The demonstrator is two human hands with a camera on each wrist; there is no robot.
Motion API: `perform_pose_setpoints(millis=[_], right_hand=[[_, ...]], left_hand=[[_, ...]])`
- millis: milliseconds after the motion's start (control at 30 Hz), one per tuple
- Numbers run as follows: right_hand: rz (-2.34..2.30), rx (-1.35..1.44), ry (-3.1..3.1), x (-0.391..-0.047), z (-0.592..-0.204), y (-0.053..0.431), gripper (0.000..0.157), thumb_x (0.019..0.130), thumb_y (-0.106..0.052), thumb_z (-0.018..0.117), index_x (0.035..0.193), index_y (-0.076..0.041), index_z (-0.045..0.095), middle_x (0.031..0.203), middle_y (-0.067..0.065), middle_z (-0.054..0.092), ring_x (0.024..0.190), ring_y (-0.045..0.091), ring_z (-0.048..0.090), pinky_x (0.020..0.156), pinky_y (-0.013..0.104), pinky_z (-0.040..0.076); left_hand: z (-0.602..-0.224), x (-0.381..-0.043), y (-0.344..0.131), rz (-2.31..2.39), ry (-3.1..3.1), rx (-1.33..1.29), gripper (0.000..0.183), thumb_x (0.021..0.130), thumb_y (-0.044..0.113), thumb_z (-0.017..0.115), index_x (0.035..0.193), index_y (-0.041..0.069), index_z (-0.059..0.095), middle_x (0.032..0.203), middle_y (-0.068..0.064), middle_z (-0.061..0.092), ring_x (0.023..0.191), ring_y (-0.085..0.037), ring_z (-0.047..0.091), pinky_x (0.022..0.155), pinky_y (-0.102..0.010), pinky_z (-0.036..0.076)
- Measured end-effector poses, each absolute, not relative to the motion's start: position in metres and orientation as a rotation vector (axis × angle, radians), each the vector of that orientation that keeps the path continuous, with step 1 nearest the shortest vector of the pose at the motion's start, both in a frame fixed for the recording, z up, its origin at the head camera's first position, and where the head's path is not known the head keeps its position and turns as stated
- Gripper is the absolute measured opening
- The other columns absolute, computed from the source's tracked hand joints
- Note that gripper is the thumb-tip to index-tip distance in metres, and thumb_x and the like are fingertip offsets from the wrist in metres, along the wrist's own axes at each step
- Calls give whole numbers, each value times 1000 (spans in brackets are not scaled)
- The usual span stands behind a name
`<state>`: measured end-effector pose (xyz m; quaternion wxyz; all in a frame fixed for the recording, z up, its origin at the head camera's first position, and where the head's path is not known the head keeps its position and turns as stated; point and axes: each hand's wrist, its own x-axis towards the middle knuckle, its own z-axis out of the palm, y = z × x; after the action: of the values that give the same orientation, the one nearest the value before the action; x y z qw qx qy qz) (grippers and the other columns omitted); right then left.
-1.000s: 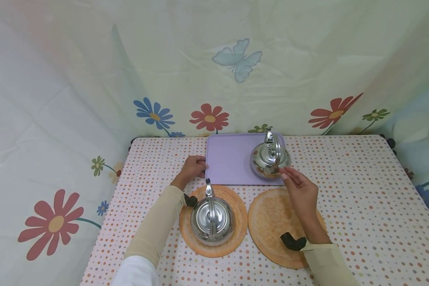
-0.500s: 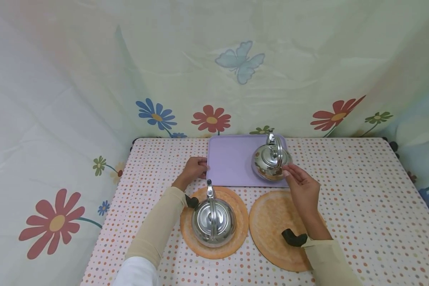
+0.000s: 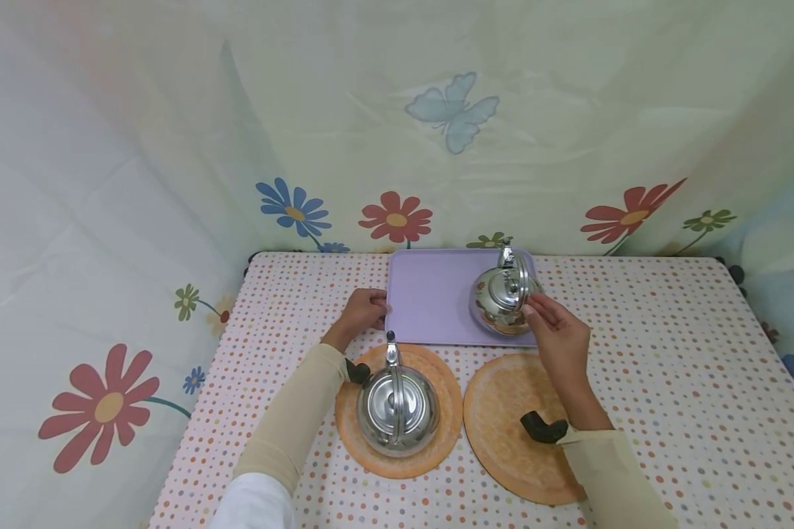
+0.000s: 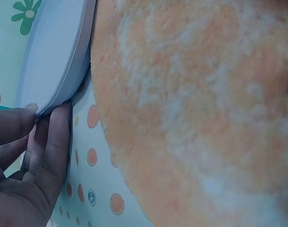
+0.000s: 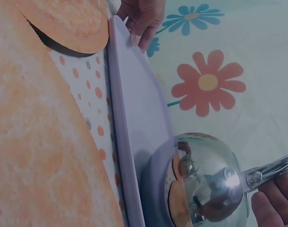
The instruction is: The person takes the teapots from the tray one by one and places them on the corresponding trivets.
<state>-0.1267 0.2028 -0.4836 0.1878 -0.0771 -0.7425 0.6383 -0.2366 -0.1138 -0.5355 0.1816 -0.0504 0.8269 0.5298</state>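
Note:
My left hand (image 3: 362, 311) pinches the left edge of a lilac tray (image 3: 426, 297), thumb above and fingers below in the left wrist view. On the tray's right side stands a shiny steel kettle (image 3: 492, 300), spout toward the back and handle raised. My right hand (image 3: 561, 336) holds that kettle by the near end of its handle; in the right wrist view the fingers (image 5: 269, 208) lie by the handle (image 5: 271, 171). A second steel kettle (image 3: 384, 411), its handle also up, sits on the left round mat (image 3: 446, 433).
A second round mat (image 3: 503, 411), bread-patterned like the first, lies under my right forearm. A dotted cloth (image 3: 688, 382) covers the table. A flower-print curtain (image 3: 516, 162) hangs right behind the tray.
The head view has shifted slightly. My right hand has moved slightly up along the kettle's handle. The tray, both kettles and my left hand look unmoved.

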Motion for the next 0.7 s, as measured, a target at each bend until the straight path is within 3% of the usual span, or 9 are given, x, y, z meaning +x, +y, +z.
perform_pose_setpoints(millis=[400,700], right_hand=[[1796,-270,-2143,-137,-478,198,38,92,-11,68,125,7,60,119,25,62,104,9,64,83,15,52],[1855,-160,-2153,-143,-474,198,44,93,-11,67,131,6,55,119,22,63,108,11,63,82,15,52]], left_hand=[[-536,-237,-114,1493,2343,-135,43,91,2,64,134,-1,56,102,-13,62,75,-20,66,62,-28,60],[-535,-237,-112,1474,2357,-160,42,92,2,63,133,1,57,101,-12,63,73,-19,66,61,-28,60]])
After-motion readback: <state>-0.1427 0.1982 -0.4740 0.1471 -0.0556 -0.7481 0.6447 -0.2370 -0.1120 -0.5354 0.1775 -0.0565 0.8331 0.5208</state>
